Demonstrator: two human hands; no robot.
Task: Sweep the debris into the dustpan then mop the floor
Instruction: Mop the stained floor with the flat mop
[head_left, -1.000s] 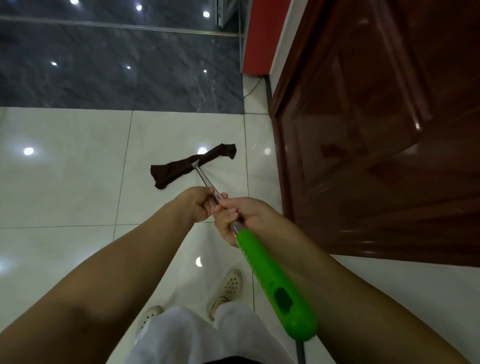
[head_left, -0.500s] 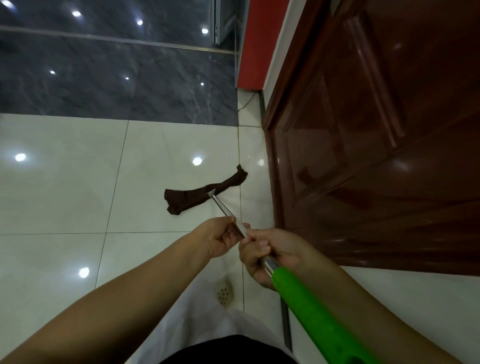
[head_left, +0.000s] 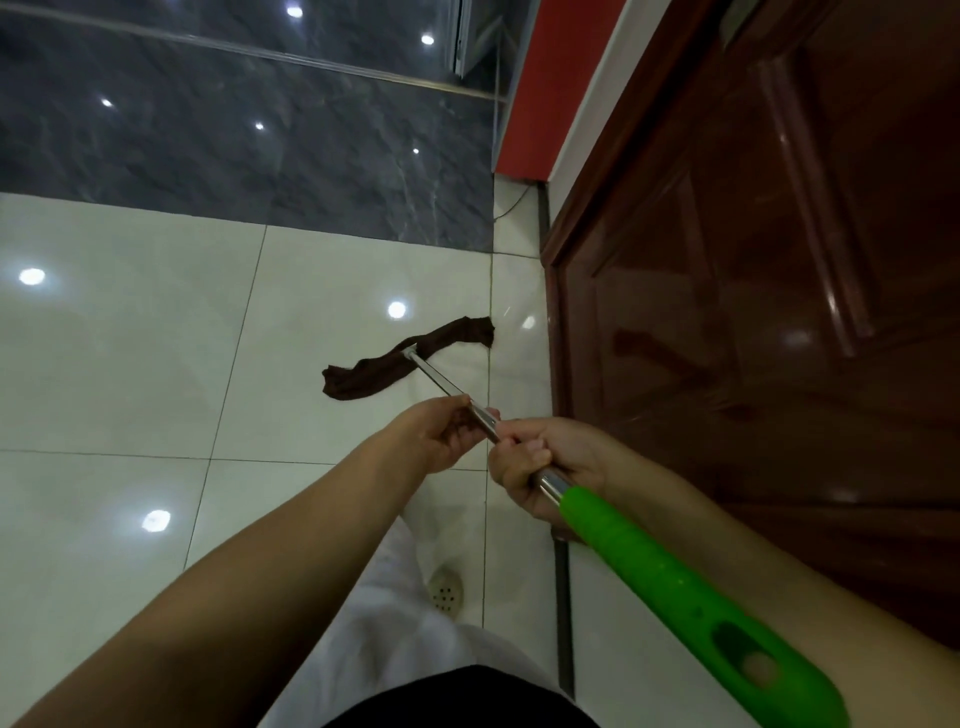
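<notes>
Both hands have a grip on the mop's slim shiny metal pole (head_left: 447, 387), one just ahead of the other. The left hand (head_left: 441, 434) curls loosely around the pole from its left side, fingers wrapped under it and thumb on top. Just behind it, almost touching, the right hand (head_left: 540, 467) is clenched tight round the same pole, right where the metal runs into the bright green plastic handle sleeve (head_left: 691, 603), which slants back past the right forearm.

Left of the grip lie glossy white floor tiles (head_left: 130, 364) with ceiling lights mirrored in them. Ahead of the grip, at the far end of the pole, the dark brown cloth mop head (head_left: 374, 371) lies flat on the tiles in a limp wavy strip, its right end near the door. Farther out, the white tiles give way to a band of dark grey marbled floor (head_left: 234, 140).

Below the grip, white trousers and one pale perforated shoe (head_left: 447, 592) show. Right of the grip stands a polished reddish-brown panelled wooden door (head_left: 753, 286), with a red wall panel (head_left: 550, 88) beyond it.
</notes>
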